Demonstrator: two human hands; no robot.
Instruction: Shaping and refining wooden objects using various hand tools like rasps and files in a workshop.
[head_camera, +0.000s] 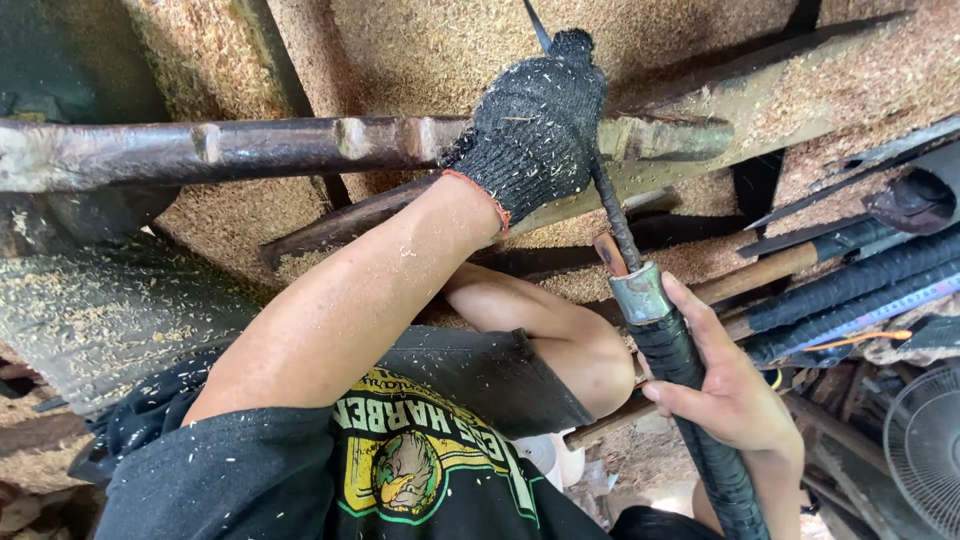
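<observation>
Black shirt (300, 470) fills the bottom, nearest the lens. Above it, the gloved hand (530, 125) has its fingers curled tight round the thin upper end of the tool (625, 240), just in front of the rusty bar (230, 150). Below the bar, the bare hand (725, 385) wraps its fingers round the tool's taped grip (690, 400), under the metal collar (640, 293). Judging by the sawdust everywhere, either hold could slip and the tool twist free. One tool, one bar, two hands, one glove; one fan (925, 445) at the lower right.
</observation>
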